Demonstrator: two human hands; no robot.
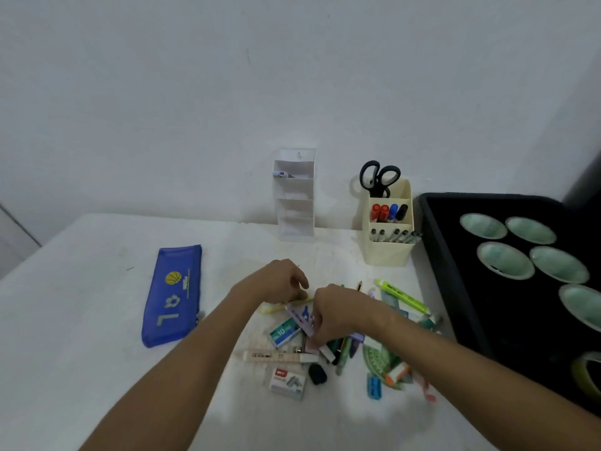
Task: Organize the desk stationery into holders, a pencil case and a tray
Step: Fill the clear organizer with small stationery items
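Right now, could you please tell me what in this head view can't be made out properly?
- Items under the right hand: hidden by the hand and forearm.
- What the left hand pinches: fingertips cover it.
- Tape roll in the black tray: cut off by the right edge.
- Print on the staple box: too small and blurred.
- Blue pencil case: contents unseen.
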